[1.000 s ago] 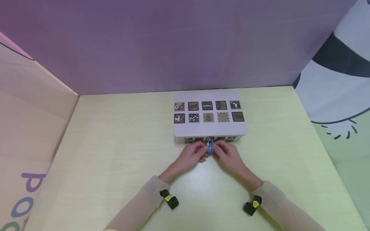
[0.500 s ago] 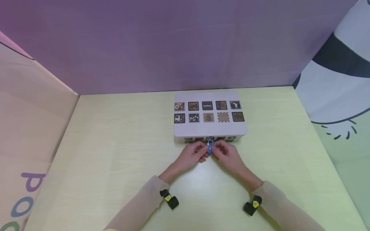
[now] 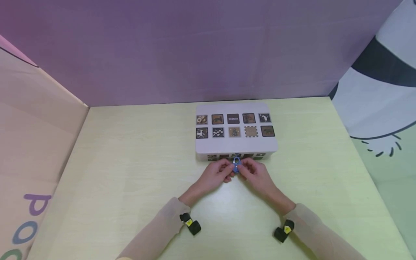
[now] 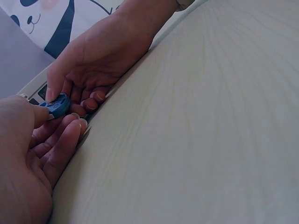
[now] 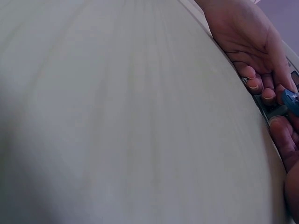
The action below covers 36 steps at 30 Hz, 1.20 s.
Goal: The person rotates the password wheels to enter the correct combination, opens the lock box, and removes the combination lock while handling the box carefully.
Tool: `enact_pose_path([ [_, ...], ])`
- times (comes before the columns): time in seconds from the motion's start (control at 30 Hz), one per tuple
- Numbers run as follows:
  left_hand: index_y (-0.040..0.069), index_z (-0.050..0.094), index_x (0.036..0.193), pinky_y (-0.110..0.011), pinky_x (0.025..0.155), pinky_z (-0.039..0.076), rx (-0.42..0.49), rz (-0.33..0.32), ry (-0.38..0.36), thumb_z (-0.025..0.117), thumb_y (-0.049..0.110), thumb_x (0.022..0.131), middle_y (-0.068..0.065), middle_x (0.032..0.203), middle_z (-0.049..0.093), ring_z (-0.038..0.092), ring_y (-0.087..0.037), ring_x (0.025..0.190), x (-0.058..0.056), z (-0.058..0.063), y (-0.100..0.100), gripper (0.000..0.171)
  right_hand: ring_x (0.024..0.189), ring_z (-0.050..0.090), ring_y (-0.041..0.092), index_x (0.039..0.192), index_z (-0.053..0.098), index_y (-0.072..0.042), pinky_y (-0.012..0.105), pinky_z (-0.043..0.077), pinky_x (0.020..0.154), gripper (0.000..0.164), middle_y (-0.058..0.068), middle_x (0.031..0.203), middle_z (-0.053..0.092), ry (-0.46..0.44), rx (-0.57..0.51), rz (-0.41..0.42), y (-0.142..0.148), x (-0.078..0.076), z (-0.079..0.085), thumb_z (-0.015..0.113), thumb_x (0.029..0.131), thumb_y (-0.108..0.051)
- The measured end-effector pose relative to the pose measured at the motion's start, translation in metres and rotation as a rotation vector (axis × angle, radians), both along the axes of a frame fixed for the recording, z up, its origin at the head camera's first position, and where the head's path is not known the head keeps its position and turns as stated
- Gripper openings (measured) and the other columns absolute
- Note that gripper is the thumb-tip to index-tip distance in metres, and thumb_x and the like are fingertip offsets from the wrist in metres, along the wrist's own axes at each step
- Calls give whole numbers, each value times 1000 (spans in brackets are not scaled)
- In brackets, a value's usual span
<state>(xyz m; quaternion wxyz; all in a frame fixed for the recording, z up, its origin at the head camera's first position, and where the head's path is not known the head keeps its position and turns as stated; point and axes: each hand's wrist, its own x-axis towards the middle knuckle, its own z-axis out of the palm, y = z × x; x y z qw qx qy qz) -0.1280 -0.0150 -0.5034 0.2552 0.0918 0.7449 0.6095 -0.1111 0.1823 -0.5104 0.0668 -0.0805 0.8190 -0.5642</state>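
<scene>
A small blue combination padlock (image 3: 236,166) with its shackle upward stands at the middle of the front side of a white box (image 3: 236,145). My left hand (image 3: 216,174) pinches the padlock's left side between thumb and fingers. From the right, my right hand (image 3: 258,176) pinches it too, the thumb lying on its face. In the left wrist view the blue padlock body (image 4: 58,106) shows between both thumbs, with the other fingers curled beneath. Only an edge of the padlock (image 5: 290,100) appears in the right wrist view. The fingers hide part of its body.
The box, printed with square animal and pattern pictures, rests on a pale wooden table (image 3: 136,151) near its back edge. A purple panel (image 3: 208,54) rises behind. Printed panels stand to the left (image 3: 39,126) and right (image 3: 383,108). Black straps with small cameras sit on both sleeves.
My right thumb has shifted slightly left and down over the padlock's face. The left hand, the padlock and the box stay where they were.
</scene>
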Motion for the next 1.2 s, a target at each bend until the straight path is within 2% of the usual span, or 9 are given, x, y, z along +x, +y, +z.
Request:
enact_pose_path([
  [1.2, 2, 65, 110, -27, 75, 64, 10, -8, -5, 55, 25, 108, -8, 93, 70, 68, -15, 78, 0, -2, -1, 24, 69, 59, 12, 101, 69, 1, 20, 53, 62, 16, 8, 79, 67, 27, 16, -2, 1, -1, -3, 62, 103, -13],
])
